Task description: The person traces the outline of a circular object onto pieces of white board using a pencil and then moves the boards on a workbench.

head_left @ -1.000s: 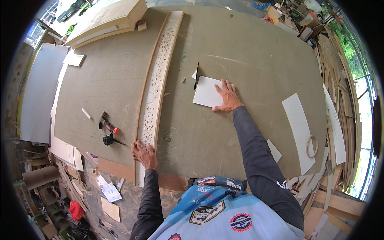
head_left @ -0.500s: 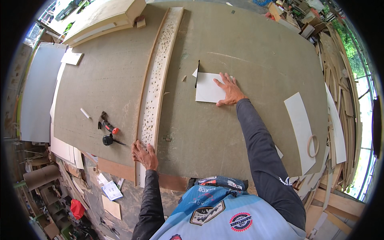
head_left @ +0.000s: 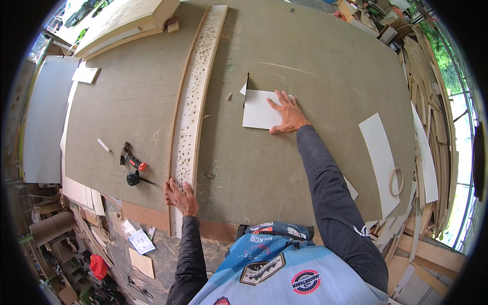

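My right hand (head_left: pixel 287 114) lies flat, released, on the white sheet (head_left: pixel 260 109), far right of my left hand (head_left: pixel 180 195), which rests flat on the perforated strip (head_left: pixel 195 101).

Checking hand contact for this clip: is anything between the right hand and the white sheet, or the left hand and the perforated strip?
Nothing visible. The right hand lies flat on the white sheet; the left hand rests directly on the perforated strip near its end.
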A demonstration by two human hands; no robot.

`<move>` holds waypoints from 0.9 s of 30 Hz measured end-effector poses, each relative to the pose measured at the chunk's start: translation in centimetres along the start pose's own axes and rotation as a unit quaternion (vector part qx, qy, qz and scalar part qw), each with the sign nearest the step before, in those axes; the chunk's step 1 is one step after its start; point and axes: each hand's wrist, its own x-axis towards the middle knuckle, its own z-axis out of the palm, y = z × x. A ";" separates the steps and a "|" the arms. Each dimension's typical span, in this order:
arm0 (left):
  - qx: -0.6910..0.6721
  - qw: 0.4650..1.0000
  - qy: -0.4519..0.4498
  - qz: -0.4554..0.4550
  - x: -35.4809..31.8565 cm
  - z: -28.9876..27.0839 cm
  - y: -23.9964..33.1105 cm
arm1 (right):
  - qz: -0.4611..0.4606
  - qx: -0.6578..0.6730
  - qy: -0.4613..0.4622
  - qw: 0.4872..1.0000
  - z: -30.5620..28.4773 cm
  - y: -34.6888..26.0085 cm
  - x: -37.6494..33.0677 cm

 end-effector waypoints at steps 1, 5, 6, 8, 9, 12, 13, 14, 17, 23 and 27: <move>-0.001 1.000 -0.001 0.000 0.0 0.0 0.0 | 0.001 0.000 0.000 1.000 0.0 0.0 0.0; -0.001 1.000 -0.005 0.001 0.0 0.2 -0.3 | 0.008 -0.004 -0.007 1.000 0.0 -0.3 -0.1; 0.001 1.000 -0.007 0.000 0.0 0.2 -0.4 | 0.013 -0.003 -0.011 1.000 0.1 -0.3 -0.1; -0.006 1.000 -0.006 -0.001 0.0 0.4 -0.5 | 0.022 0.001 -0.020 1.000 0.3 -0.4 -0.1; -0.009 1.000 -0.005 -0.002 0.0 0.3 -0.4 | 0.023 -0.004 -0.019 1.000 0.3 -0.4 -0.1; -0.006 1.000 -0.010 -0.004 0.0 0.2 -0.4 | 0.026 -0.013 -0.017 0.999 0.3 -0.4 -0.1; -0.005 1.000 -0.010 -0.004 0.0 0.2 -0.4 | 0.028 -0.012 -0.018 0.999 0.3 -0.5 -0.1; -0.003 1.000 -0.010 -0.003 0.0 0.2 -0.4 | 0.029 -0.011 -0.019 0.999 0.2 -0.6 -0.1; 0.000 1.000 -0.012 -0.004 0.0 0.3 -0.5 | 0.029 -0.012 -0.012 0.999 0.3 -0.5 -0.1; 0.001 1.000 -0.009 -0.004 -0.1 0.4 -0.7 | 0.032 -0.013 -0.009 0.999 0.1 -0.6 0.0; 0.004 1.000 -0.003 -0.001 -0.1 0.5 -0.5 | 0.033 -0.010 -0.009 0.999 -0.1 -0.7 0.0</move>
